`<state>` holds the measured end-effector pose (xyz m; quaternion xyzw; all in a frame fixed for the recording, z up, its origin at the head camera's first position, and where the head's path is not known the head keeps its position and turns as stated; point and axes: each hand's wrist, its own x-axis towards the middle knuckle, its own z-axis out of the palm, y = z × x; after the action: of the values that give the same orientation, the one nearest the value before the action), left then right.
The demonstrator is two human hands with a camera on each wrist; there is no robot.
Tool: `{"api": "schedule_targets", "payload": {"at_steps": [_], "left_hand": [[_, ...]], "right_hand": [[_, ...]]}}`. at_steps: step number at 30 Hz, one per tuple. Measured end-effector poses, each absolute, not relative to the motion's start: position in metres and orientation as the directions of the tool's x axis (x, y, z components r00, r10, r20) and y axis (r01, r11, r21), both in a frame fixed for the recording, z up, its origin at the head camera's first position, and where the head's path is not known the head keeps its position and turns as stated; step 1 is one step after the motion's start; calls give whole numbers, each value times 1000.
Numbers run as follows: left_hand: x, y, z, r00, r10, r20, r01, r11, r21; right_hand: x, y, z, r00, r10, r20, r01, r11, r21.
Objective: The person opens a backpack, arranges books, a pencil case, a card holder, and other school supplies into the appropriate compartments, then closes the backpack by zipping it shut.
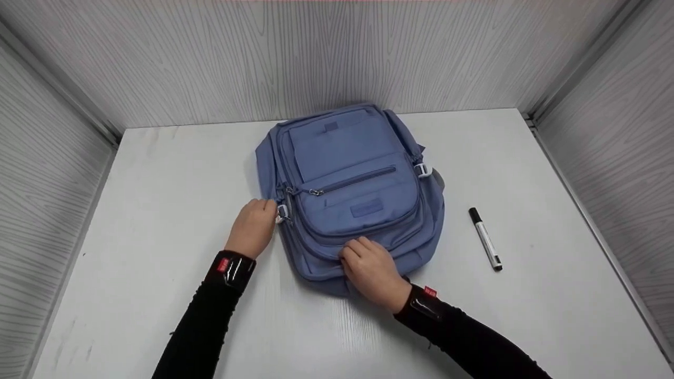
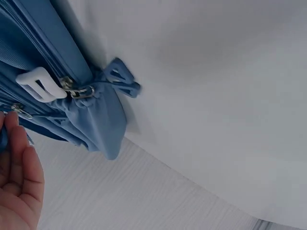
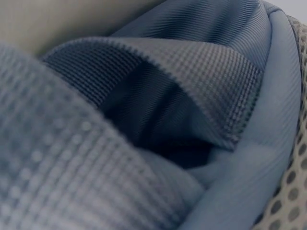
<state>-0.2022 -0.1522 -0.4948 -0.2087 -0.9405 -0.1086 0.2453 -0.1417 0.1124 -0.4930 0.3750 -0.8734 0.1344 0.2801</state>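
Observation:
A blue backpack (image 1: 347, 142) lies front side up on the white table, slightly turned. At its left edge, beside a white buckle (image 1: 283, 212), my left hand (image 1: 251, 226) has its fingers curled and pinches a blue zipper pull, mostly hidden by the fingers. In the left wrist view those curled fingers (image 2: 26, 163) are close to a metal zipper slider (image 2: 20, 110); another zipper pull (image 2: 120, 79) hangs free. My right hand (image 1: 374, 271) grips the fabric at the lower front of the bag. Woven straps (image 3: 201, 72) and blue cloth fill the right wrist view, which leaves the right fingers out.
A marker (image 1: 485, 239) with a black cap lies on the table (image 1: 553, 295) to the right of the backpack. Wood-grain panels (image 1: 326, 52) enclose the table at the back, left and right.

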Motion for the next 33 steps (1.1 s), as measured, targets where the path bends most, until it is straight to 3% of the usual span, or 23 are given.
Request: {"api": "schedule_targets", "payload": {"at_steps": [6, 14, 23, 33], "left_hand": [[-231, -154, -498, -794, 265, 547, 347, 936, 50], [-260, -148, -499, -815, 135, 564, 214, 974, 76], [-273, -144, -496, -791, 31, 611, 109, 990, 92], [-260, -152, -491, -954, -19, 298, 59, 967, 250]], "right_hand": [[-142, 113, -493, -558, -577, 596, -733, 679, -29], [-143, 114, -493, -560, -574, 597, -744, 666, -58], [-142, 114, -492, -580, -588, 564, -747, 661, -80], [-142, 116, -489, -602, -583, 546, -741, 663, -108]]}}
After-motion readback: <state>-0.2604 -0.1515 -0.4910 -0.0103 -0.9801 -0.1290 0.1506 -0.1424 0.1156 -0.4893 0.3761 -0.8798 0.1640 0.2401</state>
